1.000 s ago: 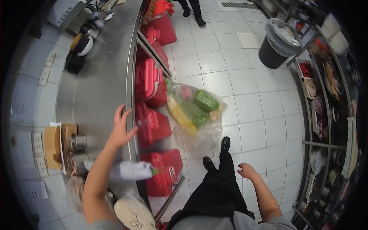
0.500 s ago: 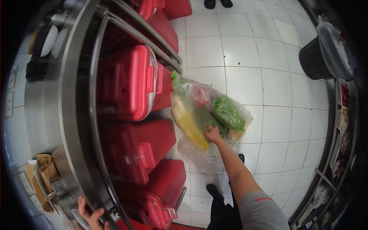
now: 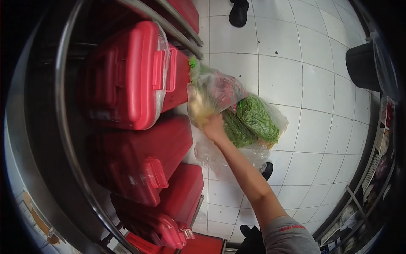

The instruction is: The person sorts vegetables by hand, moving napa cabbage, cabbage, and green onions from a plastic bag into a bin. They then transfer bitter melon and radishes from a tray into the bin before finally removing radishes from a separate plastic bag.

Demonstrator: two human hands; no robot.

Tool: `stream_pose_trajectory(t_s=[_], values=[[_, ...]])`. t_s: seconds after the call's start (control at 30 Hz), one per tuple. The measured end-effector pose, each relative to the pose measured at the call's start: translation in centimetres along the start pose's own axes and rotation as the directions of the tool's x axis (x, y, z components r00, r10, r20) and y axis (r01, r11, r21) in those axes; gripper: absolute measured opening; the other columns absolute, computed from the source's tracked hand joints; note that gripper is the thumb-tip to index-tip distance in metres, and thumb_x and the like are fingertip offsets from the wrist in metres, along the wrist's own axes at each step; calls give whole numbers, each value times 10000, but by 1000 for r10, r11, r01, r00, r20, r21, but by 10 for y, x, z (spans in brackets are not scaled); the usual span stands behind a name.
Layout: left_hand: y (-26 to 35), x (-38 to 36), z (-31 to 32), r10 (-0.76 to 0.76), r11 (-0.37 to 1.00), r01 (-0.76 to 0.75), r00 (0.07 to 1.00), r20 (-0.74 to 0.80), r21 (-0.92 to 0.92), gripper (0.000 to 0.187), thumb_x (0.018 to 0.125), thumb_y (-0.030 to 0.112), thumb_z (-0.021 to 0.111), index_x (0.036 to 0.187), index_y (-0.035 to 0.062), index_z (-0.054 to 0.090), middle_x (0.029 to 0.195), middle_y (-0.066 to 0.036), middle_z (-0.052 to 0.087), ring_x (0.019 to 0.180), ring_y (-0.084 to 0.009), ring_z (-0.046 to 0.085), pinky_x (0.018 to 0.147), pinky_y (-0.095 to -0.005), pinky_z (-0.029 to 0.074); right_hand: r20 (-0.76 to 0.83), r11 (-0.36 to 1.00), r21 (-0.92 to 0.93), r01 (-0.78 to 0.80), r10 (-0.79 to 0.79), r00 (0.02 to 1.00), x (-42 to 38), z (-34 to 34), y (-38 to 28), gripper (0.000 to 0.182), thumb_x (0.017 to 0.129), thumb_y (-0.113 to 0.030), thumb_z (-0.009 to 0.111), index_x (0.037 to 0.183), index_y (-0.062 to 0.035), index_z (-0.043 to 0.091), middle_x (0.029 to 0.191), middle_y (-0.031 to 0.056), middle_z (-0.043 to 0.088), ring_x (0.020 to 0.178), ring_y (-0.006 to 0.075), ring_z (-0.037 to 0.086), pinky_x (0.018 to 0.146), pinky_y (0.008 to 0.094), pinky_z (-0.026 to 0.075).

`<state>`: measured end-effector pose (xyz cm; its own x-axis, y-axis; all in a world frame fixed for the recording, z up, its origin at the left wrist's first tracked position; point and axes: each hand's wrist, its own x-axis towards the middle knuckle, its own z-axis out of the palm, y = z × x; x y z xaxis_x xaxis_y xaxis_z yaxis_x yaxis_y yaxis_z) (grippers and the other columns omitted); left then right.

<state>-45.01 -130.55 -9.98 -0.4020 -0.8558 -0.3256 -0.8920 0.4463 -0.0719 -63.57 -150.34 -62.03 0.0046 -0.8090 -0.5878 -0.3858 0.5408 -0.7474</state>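
Note:
My right hand reaches down to the floor and is closed on a clear plastic bag with pale yellow contents. The fingertips are partly hidden against the bag. Just beyond it lies a bag with red contents. To the right sits a bag of leafy greens, with more long green vegetables beside it. A loose, crumpled clear plastic sheet or bag spreads on the floor below my wrist. My left hand is out of the view.
Red lidded bins stand along the left beneath a metal rail. A dark bin with a plastic liner is at the upper right. Shelves with baskets line the right edge. Another person's shoe shows at the top.
My right hand has moved left and up from beside the greens onto the yellow bag, whose lower end is now drawn in. My left hand has left the view. The camera has come closer.

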Motion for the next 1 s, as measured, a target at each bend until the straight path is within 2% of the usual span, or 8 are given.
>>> stream_pose_trajectory(t_s=[0.1, 0.2, 0.27, 0.33, 0.5, 0.67, 0.77, 1.0], values=[[-2, 3, 8, -1, 998, -3, 998, -57, -71, 323, 865, 291, 402, 1103, 88, 483, 1272, -128, 369, 1268, -435, 159, 970, -555, 327, -126, 970, 81, 228, -217, 968, -15, 26, 27, 274, 706, -5, 528, 976, 34, 548, 1123, 246, 446, 1058, 403, 438, 943, 405, 355], [-6, -2, 12, 52, 997, -56, 996, -73, -51, 326, 866, 293, 394, 1104, 86, 478, 1252, -116, 396, 1271, -436, 141, 971, -557, 327, 28, 924, 178, 339, -349, 937, -9, 7, 74, 338, 730, 49, 468, 1067, 36, 477, 1141, 256, 466, 1062, 395, 469, 898, 448, 408], [-11, -10, 13, 112, 993, -114, 991, -77, -22, 328, 866, 294, 389, 1104, 85, 474, 1238, -107, 413, 1274, -436, 129, 971, -559, 327, 261, 604, 740, -296, 148, 954, -12, -38, 71, 402, 782, 31, 435, 1180, -2, 386, 1149, 237, 490, 1001, 352, 548, 777, 469, 496], [-12, -12, 15, 132, 991, -134, 988, -85, -23, 328, 868, 292, 396, 1108, 84, 479, 1245, -116, 398, 1273, -435, 140, 974, -560, 324, 299, 347, 814, -467, 438, 848, 10, -51, 111, 361, 863, -95, 427, 1210, -30, 351, 1075, 170, 525, 832, 285, 616, 594, 405, 552], [-5, 6, 18, 18, 990, -31, 996, -92, -137, 326, 873, 289, 421, 1116, 84, 496, 1281, -148, 336, 1267, -433, 184, 981, -558, 316, 131, 704, 674, -222, 182, 975, 88, -29, 123, 394, 850, -151, 477, 1216, -25, 403, 807, 143, 574, 517, 271, 610, 421, 346, 503], [-1, 14, 19, -63, 982, 47, 995, -82, -181, 324, 874, 288, 432, 1116, 84, 502, 1293, -159, 310, 1266, -433, 196, 983, -554, 314, -201, 959, 258, -121, 175, 964, 130, -17, 118, 352, 832, -310, 521, 905, 22, 612, 704, 196, 614, 654, 317, 626, 604, 397, 469], [-1, 15, 19, -85, 978, 67, 993, -83, -198, 323, 874, 288, 439, 1116, 83, 506, 1300, -165, 294, 1265, -433, 203, 984, -551, 314, -304, 981, 177, 85, -28, 952, 94, -17, 138, 419, 841, -368, 528, 795, 42, 600, 721, 229, 588, 705, 348, 593, 652, 399, 430], [-2, 17, 19, -133, 954, 95, 984, -119, -284, 321, 875, 287, 455, 1115, 82, 515, 1316, -181, 258, 1263, -432, 221, 987, -546, 312, -136, 972, 235, 5, 27, 990, -47, -56, 201, 431, 894, -340, 478, 675, 30, 509, 563, 120, 467, 537, 192, 422, 528, 354, 349]])
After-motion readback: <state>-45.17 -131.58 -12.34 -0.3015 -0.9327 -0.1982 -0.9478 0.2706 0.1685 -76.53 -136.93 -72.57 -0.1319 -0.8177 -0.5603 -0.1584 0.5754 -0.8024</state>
